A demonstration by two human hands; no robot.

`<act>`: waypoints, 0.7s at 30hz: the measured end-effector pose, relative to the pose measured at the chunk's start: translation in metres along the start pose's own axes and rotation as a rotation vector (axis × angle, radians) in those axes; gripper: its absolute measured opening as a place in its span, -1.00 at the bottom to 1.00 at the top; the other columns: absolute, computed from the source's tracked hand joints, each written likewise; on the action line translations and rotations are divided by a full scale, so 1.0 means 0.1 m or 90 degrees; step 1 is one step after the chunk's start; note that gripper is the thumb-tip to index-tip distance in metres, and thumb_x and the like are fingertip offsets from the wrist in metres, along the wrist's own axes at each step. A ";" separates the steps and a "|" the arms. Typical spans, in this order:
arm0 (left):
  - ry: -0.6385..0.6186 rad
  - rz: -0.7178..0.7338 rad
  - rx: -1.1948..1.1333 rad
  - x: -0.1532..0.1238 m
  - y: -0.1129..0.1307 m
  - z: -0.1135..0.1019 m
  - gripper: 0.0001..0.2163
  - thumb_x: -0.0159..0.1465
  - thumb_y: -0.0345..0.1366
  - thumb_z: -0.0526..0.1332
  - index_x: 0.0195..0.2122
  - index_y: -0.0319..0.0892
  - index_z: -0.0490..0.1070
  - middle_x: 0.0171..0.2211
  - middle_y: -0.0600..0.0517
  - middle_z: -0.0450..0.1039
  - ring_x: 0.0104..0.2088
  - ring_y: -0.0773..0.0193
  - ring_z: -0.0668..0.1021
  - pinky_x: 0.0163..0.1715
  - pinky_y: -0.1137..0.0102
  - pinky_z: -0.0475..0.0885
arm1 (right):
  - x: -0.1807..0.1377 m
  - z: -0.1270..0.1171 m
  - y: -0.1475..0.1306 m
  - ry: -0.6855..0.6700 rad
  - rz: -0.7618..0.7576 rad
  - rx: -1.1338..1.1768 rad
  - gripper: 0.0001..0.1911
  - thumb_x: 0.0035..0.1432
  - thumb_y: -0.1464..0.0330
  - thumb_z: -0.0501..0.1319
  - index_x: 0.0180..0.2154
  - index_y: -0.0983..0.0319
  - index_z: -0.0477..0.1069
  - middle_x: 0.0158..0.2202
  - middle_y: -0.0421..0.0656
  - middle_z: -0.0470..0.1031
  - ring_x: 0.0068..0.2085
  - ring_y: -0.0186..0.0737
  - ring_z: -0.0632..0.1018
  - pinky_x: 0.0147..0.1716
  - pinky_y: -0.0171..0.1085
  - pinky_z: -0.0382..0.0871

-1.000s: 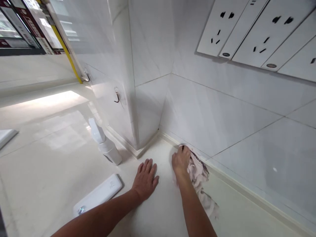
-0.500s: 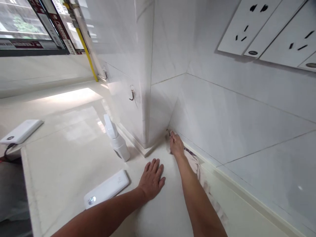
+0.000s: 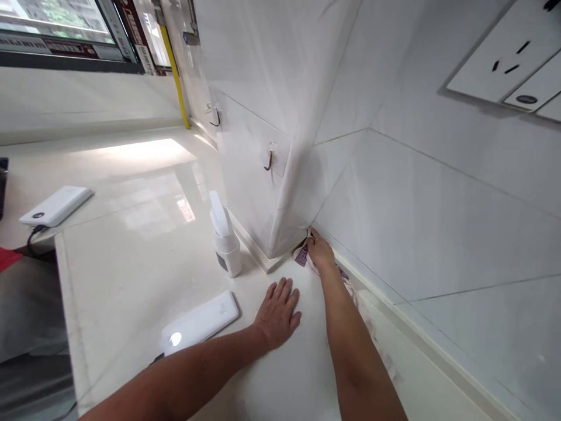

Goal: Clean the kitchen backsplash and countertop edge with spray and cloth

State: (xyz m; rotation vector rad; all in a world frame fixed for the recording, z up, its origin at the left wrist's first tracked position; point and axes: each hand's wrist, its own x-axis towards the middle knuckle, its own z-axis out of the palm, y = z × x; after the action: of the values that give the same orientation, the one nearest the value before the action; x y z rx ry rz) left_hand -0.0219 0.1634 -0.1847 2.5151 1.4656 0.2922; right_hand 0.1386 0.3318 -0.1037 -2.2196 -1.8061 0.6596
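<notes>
My right hand (image 3: 321, 252) is closed on a pale, patterned cloth (image 3: 302, 255) and presses it into the corner where the tiled wall meets a white column, down on the cream countertop (image 3: 131, 257). The rest of the cloth trails back under my forearm along the wall's base. My left hand (image 3: 279, 311) lies flat on the countertop with its fingers spread, holding nothing, just right of a white power bank (image 3: 200, 322).
A white spray bottle (image 3: 224, 238) stands by the column's foot. A second white power bank (image 3: 56, 206) with a cable lies at the counter's left edge. Hooks (image 3: 269, 159) hang on the column. Wall sockets (image 3: 508, 58) sit upper right. A window (image 3: 56, 23) is at top left.
My right hand has pushed the cloth along the wall's base from further right into the corner. My left hand has stayed flat. The view has swung to the right.
</notes>
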 end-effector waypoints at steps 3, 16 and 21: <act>-0.003 0.001 -0.009 0.00 0.01 -0.01 -0.47 0.48 -0.03 0.03 0.38 -0.19 0.26 0.48 -0.25 0.09 0.48 -0.16 0.14 0.42 -0.07 0.05 | 0.06 0.01 0.06 0.005 -0.022 0.012 -0.42 0.43 0.32 -0.07 0.43 0.09 0.15 0.15 -0.05 0.54 0.13 -0.08 0.56 0.13 -0.16 0.40; -0.016 0.009 -0.012 -0.02 -0.01 0.02 -0.45 0.49 -0.02 -0.01 0.40 -0.21 0.23 0.48 -0.26 0.06 0.49 -0.17 0.11 0.43 -0.08 0.02 | -0.04 0.17 0.07 0.018 0.015 -0.023 -0.39 0.48 0.27 -0.12 0.48 0.14 0.05 0.11 0.04 0.55 0.07 -0.06 0.58 0.13 -0.13 0.36; -0.013 0.007 -0.005 -0.01 0.00 0.02 -0.45 0.50 -0.02 -0.02 0.40 -0.20 0.22 0.48 -0.26 0.08 0.49 -0.16 0.12 0.43 -0.09 0.02 | 0.03 0.04 0.03 0.000 0.001 -0.067 -0.40 0.47 0.27 -0.05 0.47 0.02 0.06 0.11 0.00 0.56 0.05 -0.04 0.58 0.07 -0.12 0.38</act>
State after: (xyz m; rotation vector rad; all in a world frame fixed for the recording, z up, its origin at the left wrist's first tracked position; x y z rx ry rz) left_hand -0.0219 0.1626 -0.1864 2.5132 1.4417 0.2724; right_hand 0.1402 0.3335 -0.1089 -2.2862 -1.8805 0.5785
